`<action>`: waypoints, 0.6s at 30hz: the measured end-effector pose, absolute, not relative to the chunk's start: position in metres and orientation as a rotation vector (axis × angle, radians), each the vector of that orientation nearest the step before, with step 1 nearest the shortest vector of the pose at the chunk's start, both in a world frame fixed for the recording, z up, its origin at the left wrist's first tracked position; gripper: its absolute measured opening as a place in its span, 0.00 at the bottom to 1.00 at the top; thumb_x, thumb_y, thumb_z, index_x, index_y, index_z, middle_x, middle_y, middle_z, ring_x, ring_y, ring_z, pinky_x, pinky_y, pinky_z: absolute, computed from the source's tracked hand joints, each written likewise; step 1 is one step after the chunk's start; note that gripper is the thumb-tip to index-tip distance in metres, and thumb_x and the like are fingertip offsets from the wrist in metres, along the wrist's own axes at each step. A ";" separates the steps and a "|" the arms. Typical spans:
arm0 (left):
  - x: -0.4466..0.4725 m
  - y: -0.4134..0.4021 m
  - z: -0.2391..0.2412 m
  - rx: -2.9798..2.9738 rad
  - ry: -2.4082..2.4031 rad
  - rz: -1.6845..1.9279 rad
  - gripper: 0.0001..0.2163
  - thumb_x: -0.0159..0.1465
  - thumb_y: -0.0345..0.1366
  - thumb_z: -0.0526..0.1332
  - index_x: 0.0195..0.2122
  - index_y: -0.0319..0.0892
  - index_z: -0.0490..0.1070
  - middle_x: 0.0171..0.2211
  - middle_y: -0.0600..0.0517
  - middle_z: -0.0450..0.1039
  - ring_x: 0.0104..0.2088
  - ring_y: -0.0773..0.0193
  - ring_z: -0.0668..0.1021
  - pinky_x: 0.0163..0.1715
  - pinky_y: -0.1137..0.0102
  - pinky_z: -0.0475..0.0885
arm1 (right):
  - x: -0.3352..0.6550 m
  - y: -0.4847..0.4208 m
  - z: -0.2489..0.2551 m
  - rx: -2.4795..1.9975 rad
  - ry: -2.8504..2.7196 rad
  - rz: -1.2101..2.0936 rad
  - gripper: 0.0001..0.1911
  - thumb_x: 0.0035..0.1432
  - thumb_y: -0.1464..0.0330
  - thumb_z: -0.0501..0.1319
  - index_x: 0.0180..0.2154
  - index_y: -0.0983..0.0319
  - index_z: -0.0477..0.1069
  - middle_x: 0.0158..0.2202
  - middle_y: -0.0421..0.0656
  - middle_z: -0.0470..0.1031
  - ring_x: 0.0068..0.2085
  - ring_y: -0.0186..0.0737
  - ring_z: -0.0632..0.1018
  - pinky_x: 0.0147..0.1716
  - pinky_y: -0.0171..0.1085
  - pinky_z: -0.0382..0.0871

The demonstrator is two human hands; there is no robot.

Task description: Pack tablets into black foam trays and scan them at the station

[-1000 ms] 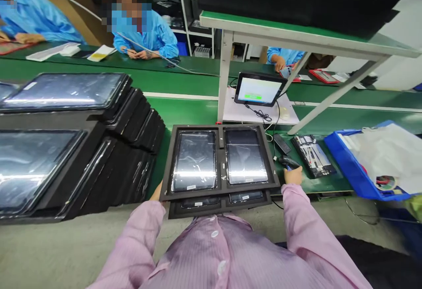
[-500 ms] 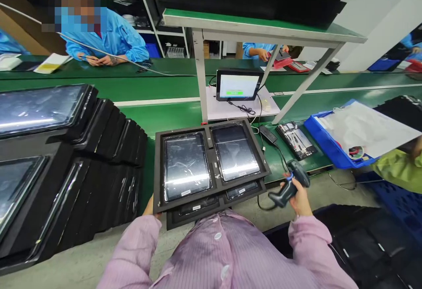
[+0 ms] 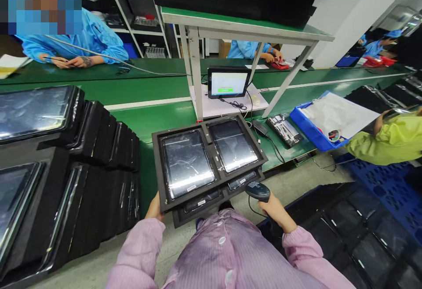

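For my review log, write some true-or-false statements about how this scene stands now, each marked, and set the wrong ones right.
1. The right hand holds a scanner. True.
2. The left hand is at the near left corner of the top tray. True.
3. Three screens lie in the top tray. False: there are two, a left screen and a right screen.
4. The monitor is dark. False: the monitor is lit.
5. A second tray shows beneath the top one. True.
6. The blue bin is left of the monitor. False: the blue bin is to its right.
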State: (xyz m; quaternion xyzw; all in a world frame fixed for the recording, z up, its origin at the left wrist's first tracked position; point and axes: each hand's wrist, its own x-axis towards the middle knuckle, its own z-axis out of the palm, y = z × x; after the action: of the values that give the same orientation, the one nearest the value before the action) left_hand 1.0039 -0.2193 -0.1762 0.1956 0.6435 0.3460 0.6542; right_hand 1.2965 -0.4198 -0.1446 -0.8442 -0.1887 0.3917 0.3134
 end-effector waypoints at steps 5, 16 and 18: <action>1.001 -0.223 -0.176 0.396 1.435 0.734 0.09 0.63 0.33 0.57 0.29 0.38 0.75 0.18 0.52 0.73 0.20 0.63 0.77 0.21 0.71 0.73 | 1.289 -0.415 -0.139 -2.291 -0.541 0.994 0.16 0.43 0.76 0.57 0.39 0.62 0.64 0.19 0.32 0.67 0.16 0.33 0.68 0.21 0.34 0.62; 0.998 -0.222 -0.183 0.385 1.408 0.723 0.10 0.60 0.38 0.60 0.25 0.39 0.72 0.16 0.54 0.71 0.18 0.64 0.75 0.15 0.75 0.64 | 1.274 -0.421 -0.141 -2.240 -0.675 1.049 0.18 0.42 0.72 0.58 0.40 0.62 0.65 0.24 0.36 0.70 0.24 0.37 0.72 0.28 0.36 0.66; 0.999 -0.221 -0.185 0.382 1.412 0.723 0.09 0.59 0.38 0.61 0.25 0.39 0.71 0.16 0.54 0.71 0.17 0.65 0.74 0.14 0.75 0.62 | 1.255 -0.419 -0.141 -2.075 -0.813 1.173 0.19 0.38 0.71 0.58 0.39 0.62 0.66 0.29 0.38 0.73 0.30 0.38 0.74 0.32 0.36 0.67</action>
State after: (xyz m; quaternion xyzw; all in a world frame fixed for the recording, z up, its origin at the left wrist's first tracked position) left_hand 0.9988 -0.2207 -0.1854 0.1705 0.6304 0.3229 0.6850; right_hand 1.2545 -0.4194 -0.1408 -0.7844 -0.3071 0.4432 0.3066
